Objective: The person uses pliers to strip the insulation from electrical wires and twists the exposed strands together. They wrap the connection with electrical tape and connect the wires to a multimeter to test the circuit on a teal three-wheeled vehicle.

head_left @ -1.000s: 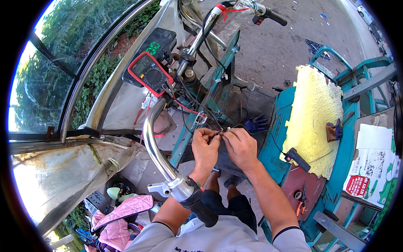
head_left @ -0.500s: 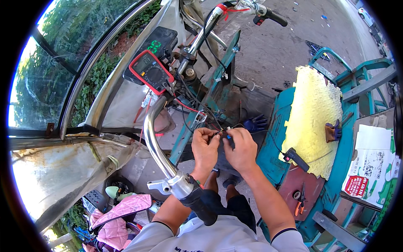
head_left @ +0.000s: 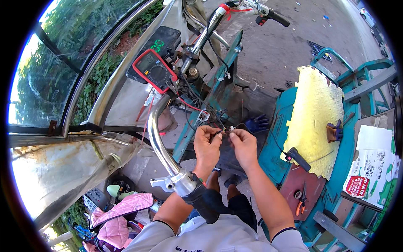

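Observation:
My left hand (head_left: 207, 145) is closed, pinching a thin dark wire (head_left: 220, 132) between thumb and forefinger. Close beside it, the fingertips of my right hand (head_left: 244, 146) are pressed together on the wiring, near a small pale connector (head_left: 230, 128). Exactly which strand each hand grips is partly covered by the fingers. More wires run from here up to the handlebar column. A red-framed multimeter (head_left: 155, 71) rests by the dashboard display (head_left: 163, 41), and a red lead (head_left: 188, 103) and a dark one come down from it.
The chrome handlebar (head_left: 157, 136) curves past my left forearm. On the teal seat frame (head_left: 268, 143) to the right lie a yellow foam mat (head_left: 312, 122), a throttle grip (head_left: 297, 159), a glove (head_left: 334, 131), orange-handled pliers (head_left: 300, 206) and a tape roll (head_left: 298, 194). Another glove (head_left: 257, 123) lies beyond my right hand.
The fingers of my right hand have closed into a tighter pinch, and a blue bit seen at their tips before no longer shows. The whole view has shifted slightly.

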